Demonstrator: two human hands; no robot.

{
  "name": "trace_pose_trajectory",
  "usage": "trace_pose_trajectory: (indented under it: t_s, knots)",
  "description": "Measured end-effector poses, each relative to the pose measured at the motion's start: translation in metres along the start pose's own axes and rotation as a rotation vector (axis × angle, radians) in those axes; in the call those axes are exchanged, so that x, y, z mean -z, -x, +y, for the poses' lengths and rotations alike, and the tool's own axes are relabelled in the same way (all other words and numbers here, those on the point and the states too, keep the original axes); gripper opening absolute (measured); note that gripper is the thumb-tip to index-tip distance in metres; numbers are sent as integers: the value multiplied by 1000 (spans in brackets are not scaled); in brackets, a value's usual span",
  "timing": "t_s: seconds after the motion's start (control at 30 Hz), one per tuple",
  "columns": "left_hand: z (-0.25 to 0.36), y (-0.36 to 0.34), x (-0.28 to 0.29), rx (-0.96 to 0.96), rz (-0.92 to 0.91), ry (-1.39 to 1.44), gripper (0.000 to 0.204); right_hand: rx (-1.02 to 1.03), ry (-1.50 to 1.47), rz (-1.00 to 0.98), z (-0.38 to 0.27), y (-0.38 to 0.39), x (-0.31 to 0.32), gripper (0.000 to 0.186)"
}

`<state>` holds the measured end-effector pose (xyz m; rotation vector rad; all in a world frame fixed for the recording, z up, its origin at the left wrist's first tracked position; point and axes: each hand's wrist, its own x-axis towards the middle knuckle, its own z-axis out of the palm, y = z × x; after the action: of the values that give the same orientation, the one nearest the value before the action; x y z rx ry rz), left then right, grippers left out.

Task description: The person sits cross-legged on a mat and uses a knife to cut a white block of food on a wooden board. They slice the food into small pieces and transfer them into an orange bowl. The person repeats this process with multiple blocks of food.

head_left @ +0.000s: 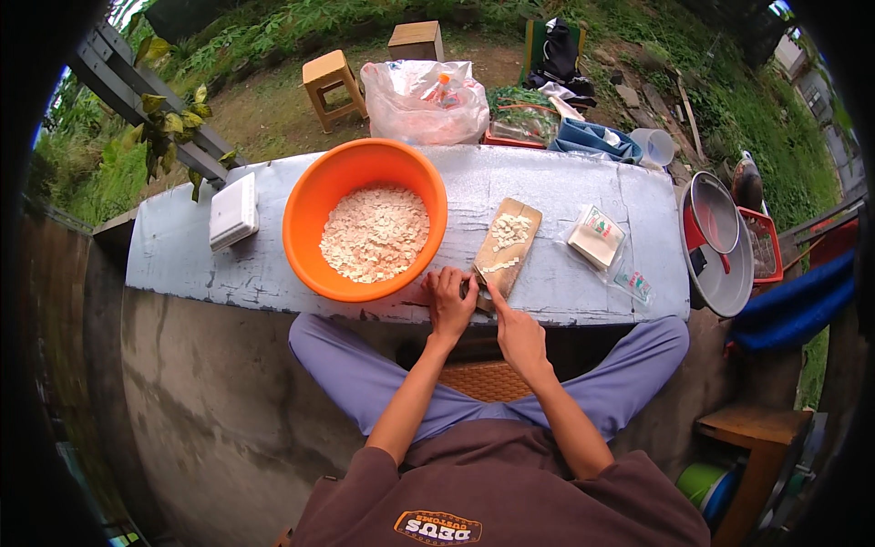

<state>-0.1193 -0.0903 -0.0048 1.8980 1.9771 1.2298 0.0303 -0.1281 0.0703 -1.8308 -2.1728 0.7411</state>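
Note:
A narrow wooden board [509,242] with small pale cut squares on it lies just right of a big orange bowl [306,232] full of similar pieces. At the board's near end, my left hand [450,301] has curled fingers beside a dark blade; what they hold is hidden. My right hand [518,333] is closed on what looks like a knife, mostly hidden, its index finger stretched forward along it. A pack of pale square sheets [593,244] lies right of the board, with a plastic wrapper [632,286].
The silver-topped table [173,273] also holds a white foam box [232,211]. Behind it are stools [324,73], a pink-white plastic bag [410,109] and blue cloth [583,139]. Metal pans [729,287] and a red crate [766,237] stand at the right.

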Motion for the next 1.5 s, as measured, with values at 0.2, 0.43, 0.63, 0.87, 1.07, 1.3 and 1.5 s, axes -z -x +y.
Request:
trace_pose_trajectory:
  t_s: [0.2,0.43,0.63,0.87,1.07,1.3,1.5]
  knots:
    - [-3,7,8,-18,3,29,12,-8,17,-15,-7,-8,0,57]
    - [-5,12,11,-41,4,17,21,-16,38,-44,-5,-1,-8,58]
    - [-9,16,9,-83,-29,-2,28,-25,-77,34,0,-4,8,56]
    - [-1,14,18,-146,-202,-132,39,-171,-46,103,37,-3,18,53]
    - [15,2,16,-216,-341,-109,42,-190,-89,43,28,-4,12,54]
    - [28,-12,5,-152,-389,-10,52,-146,-227,91,18,-6,1,51]
    - [31,-6,-4,-76,-253,-120,84,-107,-135,266,65,-18,1,49]
